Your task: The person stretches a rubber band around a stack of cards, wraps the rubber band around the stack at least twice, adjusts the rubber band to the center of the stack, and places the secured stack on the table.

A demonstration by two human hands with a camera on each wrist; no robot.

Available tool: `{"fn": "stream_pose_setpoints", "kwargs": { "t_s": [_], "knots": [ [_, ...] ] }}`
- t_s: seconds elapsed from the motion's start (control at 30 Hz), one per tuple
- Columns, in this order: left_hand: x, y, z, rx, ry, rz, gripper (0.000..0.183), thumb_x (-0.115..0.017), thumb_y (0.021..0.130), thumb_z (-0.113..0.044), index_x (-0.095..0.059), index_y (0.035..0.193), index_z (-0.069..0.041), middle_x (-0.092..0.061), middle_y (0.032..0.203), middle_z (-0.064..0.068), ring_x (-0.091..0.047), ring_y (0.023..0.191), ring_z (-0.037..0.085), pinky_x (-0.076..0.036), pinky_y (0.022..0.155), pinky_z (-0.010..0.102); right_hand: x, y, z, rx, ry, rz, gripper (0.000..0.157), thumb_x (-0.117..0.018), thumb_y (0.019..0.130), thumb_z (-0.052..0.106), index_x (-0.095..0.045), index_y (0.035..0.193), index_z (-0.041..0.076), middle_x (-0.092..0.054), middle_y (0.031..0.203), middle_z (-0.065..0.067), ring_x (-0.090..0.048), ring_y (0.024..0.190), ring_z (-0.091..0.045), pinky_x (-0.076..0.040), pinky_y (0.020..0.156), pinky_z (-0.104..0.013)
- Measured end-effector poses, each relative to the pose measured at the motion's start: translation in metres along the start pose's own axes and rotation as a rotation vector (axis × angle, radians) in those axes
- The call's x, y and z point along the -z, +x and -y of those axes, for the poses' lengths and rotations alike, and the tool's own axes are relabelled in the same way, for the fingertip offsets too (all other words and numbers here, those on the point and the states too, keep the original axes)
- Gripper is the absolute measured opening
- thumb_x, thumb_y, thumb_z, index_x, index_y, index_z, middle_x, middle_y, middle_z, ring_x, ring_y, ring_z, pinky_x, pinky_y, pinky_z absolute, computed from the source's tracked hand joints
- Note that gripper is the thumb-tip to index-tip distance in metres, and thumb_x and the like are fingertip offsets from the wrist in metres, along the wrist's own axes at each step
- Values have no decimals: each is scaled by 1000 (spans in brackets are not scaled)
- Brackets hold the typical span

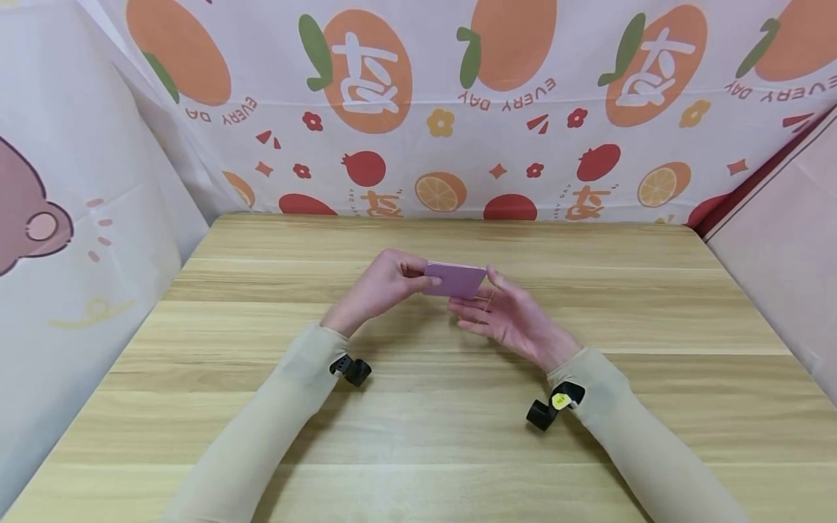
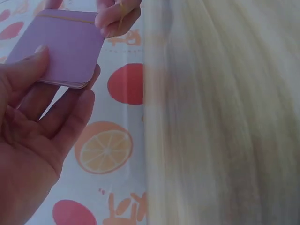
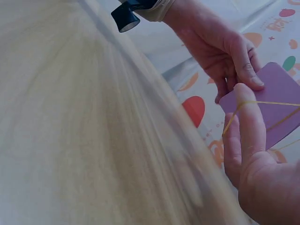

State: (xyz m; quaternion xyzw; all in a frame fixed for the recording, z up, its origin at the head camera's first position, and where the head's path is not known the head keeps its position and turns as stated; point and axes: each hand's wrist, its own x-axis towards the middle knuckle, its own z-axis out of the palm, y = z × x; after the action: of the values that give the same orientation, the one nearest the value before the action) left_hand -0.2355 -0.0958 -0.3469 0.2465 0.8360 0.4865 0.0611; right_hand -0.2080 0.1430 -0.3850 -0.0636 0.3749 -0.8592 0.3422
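A wooden table (image 1: 431, 436) fills the lower part of the head view. Across the top there hangs a white cloth (image 1: 434, 65), on which are printed orange slices (image 1: 441, 192), red fruits (image 1: 364, 168) and small flowers (image 1: 441, 123). At the left edge is a pale cloth (image 1: 98, 167) with a pink cartoon figure (image 1: 19, 189); at the right edge, a pale pink surface (image 1: 798, 240).

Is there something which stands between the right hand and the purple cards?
Only a yellow band: it is stretched over the right hand and runs across the cards. Nothing else visible is in the way.
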Motion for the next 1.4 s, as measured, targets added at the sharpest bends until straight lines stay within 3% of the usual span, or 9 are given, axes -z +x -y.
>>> {"fn": "stream_pose_setpoints", "kwargs": {
  "t_s": [0.1, 0.3, 0.57, 0.77, 1.0, 1.13, 1.4],
  "knots": [
    [0, -1, 0, -6, 58, 21, 6, -69, 85, -14, -74, 88, -14, -69, 82, -3, -61, 70, 26, -49, 57, 29, 0, 0, -1, 3, -17, -22, 63, -47, 96, 43, -21, 141, 8, -26, 141, -27, -32, 130, -40, -39, 98, -44],
    [-4, -3, 0, -46, 66, 25, 9, -65, 88, -13, -72, 93, -17, -68, 81, 2, -61, 70, 32, -47, 53, 31, 1, 1, -1, -4, -32, -53, 63, -48, 95, 44, -23, 140, 7, -27, 140, -27, -33, 129, -39, -38, 99, -45],
    [-7, -3, -2, -270, 224, 43, 20, -63, 89, -6, -73, 102, -17, -69, 95, -9, -60, 72, 14, -50, 62, 25, -1, 0, 0, -3, -71, -20, 66, -47, 96, 40, -22, 141, -1, -17, 146, -27, -25, 133, -41, -36, 98, -50],
    [-11, -3, -2, -310, 234, 45, 18, -64, 88, -6, -73, 101, -15, -70, 96, -5, -65, 81, 9, -51, 69, 21, -4, 0, -3, 3, -106, -46, 63, -50, 95, 40, -29, 138, -2, -19, 145, -27, -27, 133, -40, -34, 99, -54],
    [-15, -4, -4, -325, 265, 51, 19, -65, 87, -5, -72, 103, -12, -70, 98, -2, -63, 87, 3, -51, 74, 19, -7, 1, -4, 6, -123, -98, 60, -53, 94, 39, -34, 133, -1, -22, 144, -26, -29, 131, -40, -35, 98, -54],
    [-15, -4, 0, -306, 229, 43, 20, -65, 87, -7, -73, 103, -15, -69, 98, -5, -63, 87, 2, -51, 74, 20, -7, 2, -5, 2, -115, -142, 58, -57, 92, 40, -36, 130, 1, -23, 143, -26, -33, 129, -40, -37, 98, -51],
    [-12, -5, 5, -245, 139, 55, 23, -63, 89, -6, -73, 103, -20, -68, 96, -11, -63, 76, 18, -52, 66, 25, -6, 3, -4, -24, -109, -202, 45, -56, 93, 32, -40, 123, 2, -43, 117, -22, -56, 105, -35, -44, 94, -40]
  ]
}}
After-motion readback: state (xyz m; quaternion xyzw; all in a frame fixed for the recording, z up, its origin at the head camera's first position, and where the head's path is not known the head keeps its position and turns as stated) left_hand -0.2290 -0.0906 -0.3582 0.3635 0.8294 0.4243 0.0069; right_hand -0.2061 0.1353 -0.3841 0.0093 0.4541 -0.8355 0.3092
